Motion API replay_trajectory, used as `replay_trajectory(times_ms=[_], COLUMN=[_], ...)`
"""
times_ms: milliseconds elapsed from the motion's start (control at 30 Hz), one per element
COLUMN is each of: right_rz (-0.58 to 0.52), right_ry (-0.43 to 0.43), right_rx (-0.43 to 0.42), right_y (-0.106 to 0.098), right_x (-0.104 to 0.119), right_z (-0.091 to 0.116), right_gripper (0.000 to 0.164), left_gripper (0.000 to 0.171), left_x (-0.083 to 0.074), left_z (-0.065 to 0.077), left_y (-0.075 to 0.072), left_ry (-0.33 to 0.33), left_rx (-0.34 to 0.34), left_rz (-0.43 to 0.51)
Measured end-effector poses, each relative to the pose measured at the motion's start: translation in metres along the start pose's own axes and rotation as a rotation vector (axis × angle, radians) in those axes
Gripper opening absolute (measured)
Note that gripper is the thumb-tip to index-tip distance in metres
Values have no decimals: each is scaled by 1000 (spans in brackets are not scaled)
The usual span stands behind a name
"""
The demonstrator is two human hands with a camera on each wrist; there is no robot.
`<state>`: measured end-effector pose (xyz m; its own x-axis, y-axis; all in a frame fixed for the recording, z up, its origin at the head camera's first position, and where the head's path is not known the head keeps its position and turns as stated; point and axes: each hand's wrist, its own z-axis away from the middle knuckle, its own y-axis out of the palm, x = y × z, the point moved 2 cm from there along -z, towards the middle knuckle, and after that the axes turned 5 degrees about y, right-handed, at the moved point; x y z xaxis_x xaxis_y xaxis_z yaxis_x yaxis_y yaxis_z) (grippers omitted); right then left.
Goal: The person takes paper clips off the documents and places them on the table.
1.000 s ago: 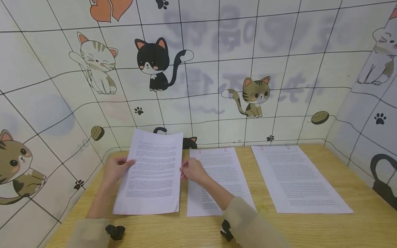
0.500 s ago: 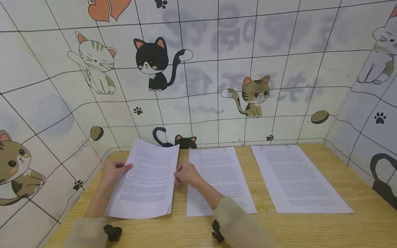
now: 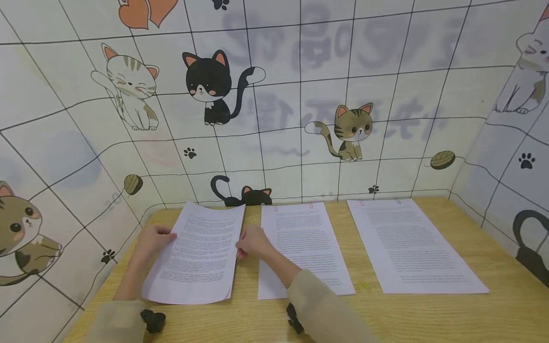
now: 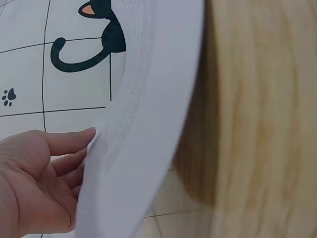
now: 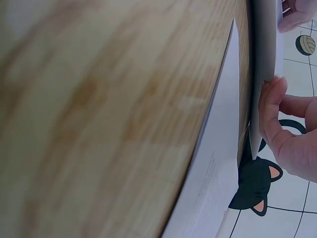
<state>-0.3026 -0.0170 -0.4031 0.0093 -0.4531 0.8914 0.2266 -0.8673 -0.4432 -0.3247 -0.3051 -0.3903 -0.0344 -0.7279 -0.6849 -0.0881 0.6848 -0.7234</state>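
A stack of printed paper sheets [image 3: 195, 252] bows slightly over the left part of the table, its lower right corners fanned a little apart. At its left edge my left hand [image 3: 151, 245] grips it, thumb on top; in the left wrist view that hand [image 4: 42, 181] pinches the curved paper [image 4: 143, 129]. On the opposite edge my right hand [image 3: 253, 242] pinches the same stack. From the right wrist, the right hand's thumb and finger [image 5: 275, 106] close on the paper's edge [image 5: 267, 54]. Fingers beneath the sheets are hidden in the head view.
Just right of the held sheets lies a printed stack [image 3: 304, 252] with two red paper clips on its top edge. Farther right, another stack [image 3: 416, 247] carries a red and a dark clip. Yellow paper clips [image 3: 364, 286] lie between them. A cat-patterned wall covering [image 3: 283, 162] borders the table [image 3: 257, 324].
Both hands have lowered the paper stack toward the table and shifted it slightly left and nearer. Its top edge now sits below the printed black cat. The other two stacks stay put.
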Motion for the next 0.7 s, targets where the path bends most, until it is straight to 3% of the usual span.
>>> replay_trajectory(times_ms=[200, 500, 700], right_rz=[23, 166, 201], right_ry=[14, 47, 90], right_rx=[-5, 3, 33], right_y=[1, 2, -2], right_x=[5, 4, 5], right_z=[3, 4, 7], right_gripper=[20, 22, 32], left_gripper=[36, 41, 42], left_x=[2, 8, 14], left_z=[3, 1, 1], left_y=[-3, -3, -5], left_ry=[-29, -119, -98], left_rx=[4, 78, 98], left_rz=[6, 10, 21])
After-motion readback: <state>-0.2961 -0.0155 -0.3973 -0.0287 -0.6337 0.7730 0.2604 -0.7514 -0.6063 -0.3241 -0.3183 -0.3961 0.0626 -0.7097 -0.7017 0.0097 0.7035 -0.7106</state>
